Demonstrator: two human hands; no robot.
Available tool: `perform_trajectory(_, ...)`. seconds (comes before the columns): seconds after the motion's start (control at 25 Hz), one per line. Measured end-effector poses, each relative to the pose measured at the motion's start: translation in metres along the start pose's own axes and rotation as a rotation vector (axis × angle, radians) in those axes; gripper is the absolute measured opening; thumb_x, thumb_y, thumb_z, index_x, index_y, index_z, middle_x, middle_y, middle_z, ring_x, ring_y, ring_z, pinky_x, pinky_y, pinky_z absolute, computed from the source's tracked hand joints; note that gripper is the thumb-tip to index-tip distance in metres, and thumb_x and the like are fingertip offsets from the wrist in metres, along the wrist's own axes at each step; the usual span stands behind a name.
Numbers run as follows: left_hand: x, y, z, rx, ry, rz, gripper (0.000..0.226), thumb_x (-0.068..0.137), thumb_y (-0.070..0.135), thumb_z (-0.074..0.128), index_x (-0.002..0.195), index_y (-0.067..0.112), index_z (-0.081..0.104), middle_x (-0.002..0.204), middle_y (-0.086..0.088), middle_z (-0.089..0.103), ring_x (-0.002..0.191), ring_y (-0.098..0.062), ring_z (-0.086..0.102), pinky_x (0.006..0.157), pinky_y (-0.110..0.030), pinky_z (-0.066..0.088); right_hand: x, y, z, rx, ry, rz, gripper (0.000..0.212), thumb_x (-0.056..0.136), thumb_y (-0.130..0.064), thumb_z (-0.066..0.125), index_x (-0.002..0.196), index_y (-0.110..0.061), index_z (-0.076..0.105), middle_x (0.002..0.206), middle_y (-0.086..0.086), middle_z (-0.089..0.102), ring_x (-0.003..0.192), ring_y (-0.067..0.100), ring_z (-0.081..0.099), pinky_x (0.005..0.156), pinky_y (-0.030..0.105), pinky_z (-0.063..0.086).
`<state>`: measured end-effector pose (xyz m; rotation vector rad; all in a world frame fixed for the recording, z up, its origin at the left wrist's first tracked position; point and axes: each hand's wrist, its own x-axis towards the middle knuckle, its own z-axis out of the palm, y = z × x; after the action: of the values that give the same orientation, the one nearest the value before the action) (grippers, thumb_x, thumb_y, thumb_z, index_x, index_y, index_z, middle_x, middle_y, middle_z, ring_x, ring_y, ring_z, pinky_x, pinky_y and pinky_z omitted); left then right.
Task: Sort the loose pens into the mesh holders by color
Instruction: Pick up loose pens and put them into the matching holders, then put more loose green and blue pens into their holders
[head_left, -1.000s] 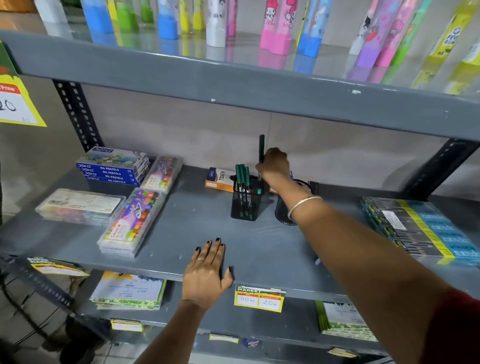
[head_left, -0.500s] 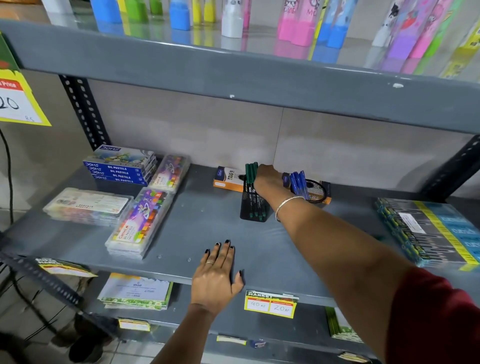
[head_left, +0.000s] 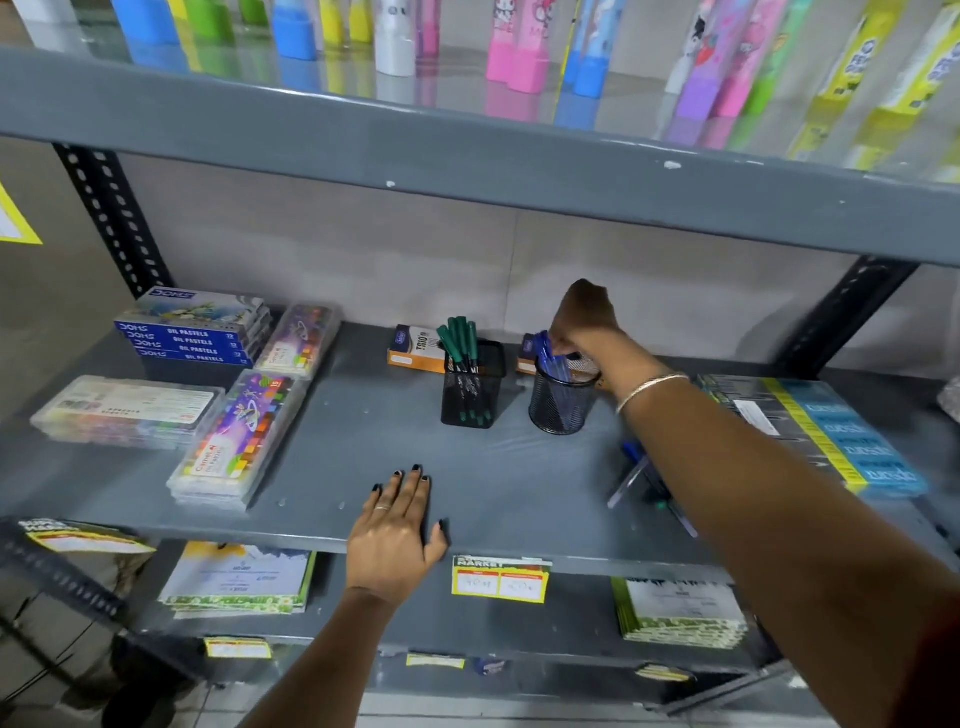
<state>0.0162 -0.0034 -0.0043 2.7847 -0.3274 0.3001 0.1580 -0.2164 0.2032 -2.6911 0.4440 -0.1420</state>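
Observation:
A square black mesh holder (head_left: 472, 387) at the back of the grey shelf (head_left: 332, 457) holds several green pens (head_left: 460, 338). Right beside it a round mesh holder (head_left: 563, 402) holds blue pens (head_left: 548, 358). My right hand (head_left: 587, 317) reaches over the round holder, its fingers closed around the blue pens' tops. My left hand (head_left: 397, 525) lies flat at the shelf's front edge, fingers spread, holding nothing. Loose pens (head_left: 634, 475) lie on the shelf, partly hidden under my right forearm; one has a blue cap.
Orange pen boxes (head_left: 415, 353) lie behind the holders. Oil pastel boxes (head_left: 192, 332) and crayon cases (head_left: 239, 441) fill the shelf's left side, and flat blue-yellow packs (head_left: 852, 441) the right. An upper shelf (head_left: 467, 161) overhangs. Price tags (head_left: 498, 579) hang on the front edge.
My right hand dropped a green pen into the square holder, let go, and moved right to the blue pens in the round holder. The left hand stayed flat.

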Motion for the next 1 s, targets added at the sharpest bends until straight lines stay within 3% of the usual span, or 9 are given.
perform_trajectory(0.12, 0.0, 0.001, -0.001, 0.018, -0.016, -0.001, 0.058, 0.076, 0.036, 0.038, 0.11, -0.002, 0.065, 0.117, -0.017, 0.063, 0.104, -0.034, 0.061, 0.096, -0.038, 0.028, 0.003, 0.053, -0.012, 0.049, -0.043, 0.142, 0.03, 0.077, -0.001, 0.068, 0.057, -0.004, 0.046, 0.045, 0.005, 0.054, 0.071, 0.009, 0.06, 0.038, 0.003, 0.036)
perform_trajectory(0.2, 0.0, 0.0, -0.002, 0.035, -0.024, -0.002, 0.058, 0.076, 0.037, 0.038, 0.111, -0.002, 0.065, 0.117, -0.017, 0.062, 0.104, -0.034, 0.06, 0.096, -0.037, 0.026, 0.003, 0.094, -0.004, 0.043, -0.101, 0.229, 0.037, 0.085, -0.001, 0.056, 0.05, 0.003, 0.046, 0.018, -0.006, 0.044, 0.037, -0.001, 0.057, 0.027, 0.004, 0.034)
perform_trajectory(0.28, 0.0, 0.0, -0.002, 0.049, -0.034, -0.003, 0.059, 0.077, 0.038, 0.038, 0.111, -0.002, 0.064, 0.118, -0.017, 0.062, 0.104, -0.034, 0.06, 0.096, -0.037, 0.026, 0.002, 0.135, 0.017, -0.01, -0.098, 0.298, 0.038, 0.088, -0.003, 0.052, 0.052, 0.007, 0.042, 0.013, -0.017, 0.035, 0.03, -0.002, 0.056, 0.042, 0.013, 0.052)
perform_trajectory(0.32, 0.0, 0.0, -0.002, 0.048, -0.032, -0.005, 0.059, 0.077, 0.038, 0.038, 0.112, -0.002, 0.064, 0.118, -0.017, 0.062, 0.105, -0.034, 0.06, 0.096, -0.037, 0.025, -0.006, 0.145, 0.024, -0.078, -0.118, 0.319, 0.036, 0.087, -0.005, 0.056, 0.053, 0.0, 0.044, 0.012, -0.004, 0.037, 0.039, 0.002, 0.063, 0.061, 0.022, 0.06)
perform_trajectory(0.4, 0.0, 0.0, -0.002, 0.044, -0.031, -0.01, 0.058, 0.077, 0.037, 0.038, 0.112, -0.001, 0.064, 0.118, -0.017, 0.062, 0.105, -0.034, 0.06, 0.097, -0.037, 0.025, -0.023, 0.153, 0.04, -0.111, -0.139, 0.331, 0.016, 0.085, -0.006, 0.061, 0.07, -0.003, 0.057, 0.061, 0.019, 0.073, 0.061, 0.02, 0.072, 0.082, 0.036, 0.057)
perform_trajectory(0.48, 0.001, 0.001, -0.002, 0.048, -0.033, -0.008, 0.058, 0.077, 0.038, 0.038, 0.112, -0.001, 0.064, 0.118, -0.017, 0.062, 0.104, -0.034, 0.06, 0.097, -0.037, 0.025, -0.037, 0.155, 0.049, -0.136, -0.196, 0.332, 0.009, 0.084, -0.006, 0.065, 0.079, -0.003, 0.059, 0.102, 0.019, 0.072, 0.082, 0.031, 0.072, 0.08, 0.036, 0.057)
perform_trajectory(0.64, 0.0, 0.001, -0.003, 0.055, -0.028, -0.006, 0.058, 0.077, 0.038, 0.038, 0.112, -0.001, 0.064, 0.117, -0.017, 0.062, 0.104, -0.034, 0.06, 0.096, -0.037, 0.025, -0.047, 0.159, 0.068, -0.14, -0.165, 0.305, 0.007, 0.086, -0.01, 0.062, 0.088, -0.002, 0.062, 0.115, 0.02, 0.068, 0.107, 0.032, 0.068, 0.073, 0.035, 0.058)
perform_trajectory(0.76, 0.0, 0.002, -0.004, 0.07, -0.015, -0.004, 0.059, 0.077, 0.038, 0.038, 0.112, -0.001, 0.064, 0.117, -0.016, 0.063, 0.104, -0.034, 0.061, 0.096, -0.036, 0.025, -0.047, 0.161, 0.072, -0.179, -0.186, 0.299, 0.006, 0.089, -0.011, 0.058, 0.093, -0.007, 0.061, 0.12, 0.016, 0.067, 0.105, 0.028, 0.067, 0.07, 0.032, 0.055)
perform_trajectory(1.0, -0.001, 0.002, -0.004, 0.082, -0.026, -0.01, 0.059, 0.078, 0.04, 0.036, 0.113, 0.001, 0.064, 0.118, -0.014, 0.062, 0.106, -0.031, 0.06, 0.098, -0.038, 0.034, -0.032, 0.129, 0.033, 0.063, 0.09, 0.283, 0.028, 0.085, -0.003, 0.06, 0.112, 0.002, 0.056, 0.121, 0.024, 0.061, 0.111, 0.039, 0.062, 0.092, 0.044, 0.053)
